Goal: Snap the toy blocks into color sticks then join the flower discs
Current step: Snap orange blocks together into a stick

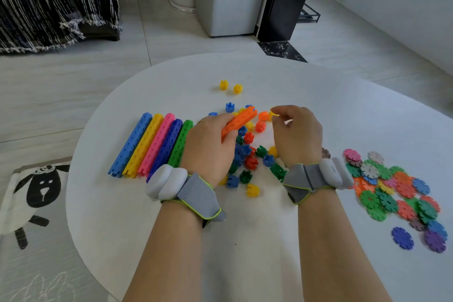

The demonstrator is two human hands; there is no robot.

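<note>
- Left hand grips the half-built orange plastic block stick over the middle of the bench; hold it steady.
- Right hand pinches a small plastic block, seemingly yellowish; align it squarely with the stick's far end, then press.

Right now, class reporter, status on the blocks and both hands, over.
Left hand grips orange stick. Right hand pinches small block near its tip. Five finished sticks lie left; flower discs piled right, unjoined. Loose blocks crowd under hands.

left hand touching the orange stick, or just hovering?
Touching. Head view: the left hand grips the near end of the orange stick, thumb lying across it.
</note>
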